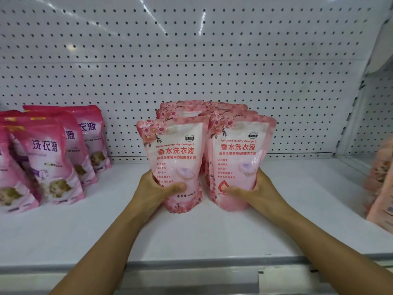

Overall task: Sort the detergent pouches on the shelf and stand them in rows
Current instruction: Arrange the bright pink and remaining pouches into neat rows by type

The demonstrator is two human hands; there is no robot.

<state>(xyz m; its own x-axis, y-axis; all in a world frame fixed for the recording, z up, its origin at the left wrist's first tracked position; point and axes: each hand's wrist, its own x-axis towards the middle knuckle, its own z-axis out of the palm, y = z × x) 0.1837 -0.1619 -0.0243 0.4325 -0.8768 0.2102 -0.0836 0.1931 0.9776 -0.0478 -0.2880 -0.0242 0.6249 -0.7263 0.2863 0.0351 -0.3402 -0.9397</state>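
Hands on the front pair, head view: left hand (158,189) grips the left pale-pink pouch (175,160) low down, thumb across its face; right hand (254,189) clasps the right pale-pink pouch (239,162) likewise. Both stand mid-shelf (212,235), heading two rows. Looks like squaring-up; next, level the fronts. Magenta pouches (46,158) stand left, more pale ones (380,188) blurred at right.

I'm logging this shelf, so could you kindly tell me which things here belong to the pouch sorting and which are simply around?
In the job:
left hand
right hand
pale pink pouches
magenta pouches
shelf

Just around:
pegboard back panel
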